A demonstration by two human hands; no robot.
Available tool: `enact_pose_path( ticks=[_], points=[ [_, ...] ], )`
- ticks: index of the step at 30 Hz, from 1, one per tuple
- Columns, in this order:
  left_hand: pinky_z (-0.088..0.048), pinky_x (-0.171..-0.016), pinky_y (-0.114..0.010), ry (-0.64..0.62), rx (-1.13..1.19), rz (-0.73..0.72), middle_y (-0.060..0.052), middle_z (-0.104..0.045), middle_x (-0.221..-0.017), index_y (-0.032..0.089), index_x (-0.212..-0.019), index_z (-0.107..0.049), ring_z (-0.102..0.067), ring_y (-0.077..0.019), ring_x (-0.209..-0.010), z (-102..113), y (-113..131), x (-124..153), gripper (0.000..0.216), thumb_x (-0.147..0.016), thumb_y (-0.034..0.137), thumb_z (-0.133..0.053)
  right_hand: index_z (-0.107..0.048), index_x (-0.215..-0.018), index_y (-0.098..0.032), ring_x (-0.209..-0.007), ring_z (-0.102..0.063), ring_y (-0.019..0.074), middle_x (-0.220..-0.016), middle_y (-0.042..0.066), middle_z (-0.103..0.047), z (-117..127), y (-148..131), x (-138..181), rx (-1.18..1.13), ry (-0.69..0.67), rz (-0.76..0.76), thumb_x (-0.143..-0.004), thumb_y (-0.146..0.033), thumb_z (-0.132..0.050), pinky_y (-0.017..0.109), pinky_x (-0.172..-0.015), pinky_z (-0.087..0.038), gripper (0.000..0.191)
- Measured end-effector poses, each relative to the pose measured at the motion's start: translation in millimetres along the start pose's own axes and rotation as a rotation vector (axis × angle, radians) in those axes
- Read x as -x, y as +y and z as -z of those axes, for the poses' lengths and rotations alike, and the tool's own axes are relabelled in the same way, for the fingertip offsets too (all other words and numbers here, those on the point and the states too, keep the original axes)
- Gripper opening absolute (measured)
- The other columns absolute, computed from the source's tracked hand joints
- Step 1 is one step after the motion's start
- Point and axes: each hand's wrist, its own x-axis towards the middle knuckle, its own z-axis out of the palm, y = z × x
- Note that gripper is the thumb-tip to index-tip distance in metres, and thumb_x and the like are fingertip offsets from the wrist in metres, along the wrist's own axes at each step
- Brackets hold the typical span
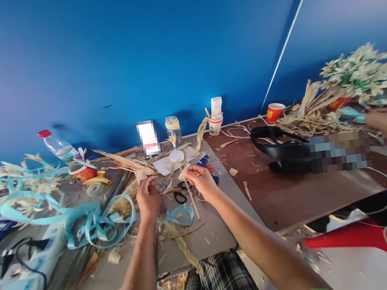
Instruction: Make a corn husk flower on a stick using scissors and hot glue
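1. Above the grey table board [225, 235], near its middle, the right hand [201, 181] is pinching a small pale husk piece [184, 171] between its thumb and fingers.

2. The small pale husk piece is sticking out from the fingertips toward the left – its exact long axis I cannot tell, because the fingers are covering a part of it.

3. Just beside these fingertips, a thin stick [193, 203] is running lengthwise; its lower end is pointing toward the near edge of the board and slightly to the right. Whether the hand is gripping this stick too, I cannot tell.

4. To the left, the left hand [148, 195] is curling its fingers in front of a dry husk bundle [128, 160]. Whether these fingers are holding something, I cannot tell.

5. Near the hands, black-handled scissors [175, 197] are lying, and farther left a light blue ribbon [84, 229] is looping loosely. Beyond the hands, a small husk flower [172, 140] is standing upright over a white disc [176, 156].

6. About the writing: a red paper cup [274, 112] is showing yellow print, a white paper cup [216, 127] is carrying a green mark, and a red-capped bottle [57, 145] is wearing a label – all too small for reading.
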Motion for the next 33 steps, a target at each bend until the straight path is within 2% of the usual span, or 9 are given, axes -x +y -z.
enact_pose_path(
  ticks=[4,10,14,19,23,25,27,30,33],
  points=[
    [-0.046,-0.079,-0.034,-0.099,-0.267,-0.085,-0.01,-0.06,-0.096,0.016,-0.091,-0.064,-0.058,-0.0206,-0.085,-3.6,-7.2,2.4,0.025,-0.076,0.018,-0.044,-0.055,-0.062,-0.017,-0.047,-0.034,0.0083,-0.048,-0.005,-0.041,0.7,-1.1,0.3,0.011,0.022,0.012,-0.069,-0.039,-0.06,0.023,-0.048,-0.025,0.024],
    [-0.043,-0.078,-0.037,-0.355,-0.586,-0.136,-0.011,-0.063,-0.089,0.017,-0.088,-0.066,-0.058,-0.0247,-0.084,-0.4,-1.4,9.4,0.026,-0.074,0.017,-0.044,-0.055,-0.06,-0.017,-0.048,-0.035,0.0087,-0.049,-0.005,-0.042,2.2,-3.5,-0.9,0.058,0.047,0.019,-0.069,-0.039,-0.058,0.023,-0.049,-0.025,0.024],
    [-0.039,-0.079,-0.04,-0.295,-0.614,-0.173,-0.01,-0.063,-0.08,0.021,-0.074,-0.067,-0.056,-0.0281,-0.083,1.3,0.5,13.5,0.015,-0.068,0.018,-0.053,-0.054,-0.058,-0.017,-0.048,-0.035,0.008,-0.049,-0.005,-0.043,3.2,-2.9,-2.0,0.06,0.053,0.032,-0.069,-0.039,-0.059,0.022,-0.049,-0.027,0.024],
    [-0.04,-0.075,-0.035,-0.175,-0.306,-0.086,-0.009,-0.063,-0.081,0.019,-0.076,-0.065,-0.055,-0.0239,-0.079,4.5,6.8,6.9,0.012,-0.072,0.022,-0.054,-0.055,-0.059,-0.017,-0.047,-0.035,0.0078,-0.047,-0.005,-0.042,2.9,-2.2,-2.0,-0.042,0.026,0.006,-0.068,-0.04,-0.062,0.022,-0.048,-0.028,0.025],
    [-0.042,-0.07,-0.027,-0.104,0.256,0.169,-0.004,-0.062,-0.078,0.017,-0.082,-0.063,-0.055,-0.0171,-0.075,5.5,17.9,1.4,0.018,-0.074,0.033,-0.058,-0.055,-0.062,-0.018,-0.048,-0.038,0.0081,-0.053,-0.003,-0.049,3.2,-3.3,-2.2,-0.271,0.009,-0.022,-0.063,-0.039,-0.068,0.024,-0.05,-0.031,0.025],
    [-0.044,-0.073,-0.027,-0.131,0.559,0.278,-0.004,-0.063,-0.082,0.016,-0.08,-0.062,-0.056,-0.0156,-0.076,3.2,21.2,2.4,0.023,-0.07,0.036,-0.063,-0.055,-0.064,-0.018,-0.049,-0.04,0.0083,-0.057,-0.003,-0.051,3.0,-4.0,-1.1,-0.339,-0.043,-0.004,-0.063,-0.036,-0.069,0.024,-0.052,-0.033,0.022],
    [-0.045,-0.075,-0.028,-0.181,0.756,0.367,-0.003,-0.062,-0.084,0.015,-0.08,-0.06,-0.057,-0.0139,-0.073,-0.7,22.5,5.4,0.027,-0.067,0.038,-0.067,-0.056,-0.064,-0.019,-0.051,-0.041,0.0085,-0.057,-0.003,-0.051,2.0,-4.7,1.1,-0.351,-0.119,0.038,-0.065,-0.033,-0.069,0.024,-0.054,-0.034,0.019],
    [-0.046,-0.073,-0.03,-0.291,0.828,0.405,-0.001,-0.061,-0.075,0.015,-0.085,-0.058,-0.057,-0.013,-0.067,-7.1,23.3,11.3,0.03,-0.068,0.039,-0.067,-0.058,-0.063,-0.018,-0.053,-0.042,0.0087,-0.056,-0.003,-0.048,-1.0,-6.6,5.6,-0.258,-0.207,0.113,-0.07,-0.031,-0.066,0.024,-0.056,-0.034,0.017],
    [-0.045,-0.064,-0.026,-0.37,0.799,0.381,0.001,-0.057,-0.064,0.015,-0.088,-0.058,-0.055,-0.0118,-0.061,-12.4,24.6,15.8,0.029,-0.072,0.038,-0.064,-0.061,-0.067,-0.018,-0.057,-0.044,0.0094,-0.064,-0.002,-0.051,-4.0,-9.1,9.2,-0.107,-0.228,0.167,-0.073,-0.033,-0.062,0.023,-0.056,-0.035,0.016]
  ],
)
